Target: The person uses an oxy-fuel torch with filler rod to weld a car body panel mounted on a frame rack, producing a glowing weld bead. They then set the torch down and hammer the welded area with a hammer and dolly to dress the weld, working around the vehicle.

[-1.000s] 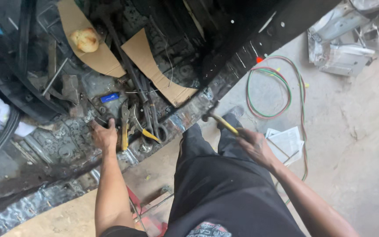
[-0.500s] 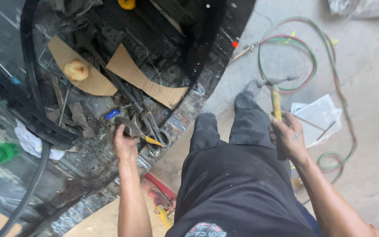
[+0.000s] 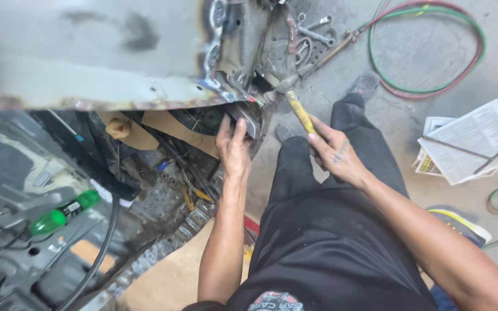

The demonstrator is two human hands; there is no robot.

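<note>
Since half a second ago, the left hand (image 3: 233,147) is raised from the car floor and is now curled around a bent metal piece (image 3: 248,120) at the panel edge. Rightward, a yellow-handled hammer (image 3: 296,105) is gripped by the right hand (image 3: 334,154), its head touching that edge.
</note>
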